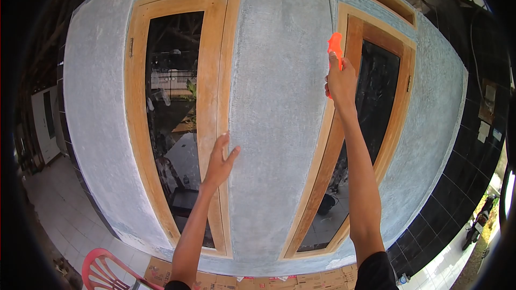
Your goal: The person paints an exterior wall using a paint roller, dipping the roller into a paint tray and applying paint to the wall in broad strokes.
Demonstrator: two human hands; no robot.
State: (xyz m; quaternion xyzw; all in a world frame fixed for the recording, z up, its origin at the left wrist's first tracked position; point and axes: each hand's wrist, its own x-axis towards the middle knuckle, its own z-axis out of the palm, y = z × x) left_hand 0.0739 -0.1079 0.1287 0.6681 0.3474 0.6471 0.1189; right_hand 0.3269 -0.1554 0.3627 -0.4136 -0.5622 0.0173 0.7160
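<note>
My right hand (pixel 342 81) is raised and closed around the bright orange handle of a hand saw (pixel 335 42). Its thin blade points upward against the grey wall, right beside the left edge of the right wooden frame (pixel 344 19). Lower down and to the left, my left hand (pixel 219 164) is open, fingers pointing up. Its fingertips overlap the right side of the left wooden frame (pixel 221 75), where the wood meets the rough grey wall (pixel 279 102). Both frames hold dark, reflective glass panels.
Flattened cardboard (pixel 215 281) lies along the wall's foot. A red plastic chair (pixel 99 268) stands at lower left, on white floor tiles. Black tiles (pixel 430 220) cover the wall at right, with a parked motorbike (pixel 480 223) beyond. A white cabinet (pixel 47 123) stands far left.
</note>
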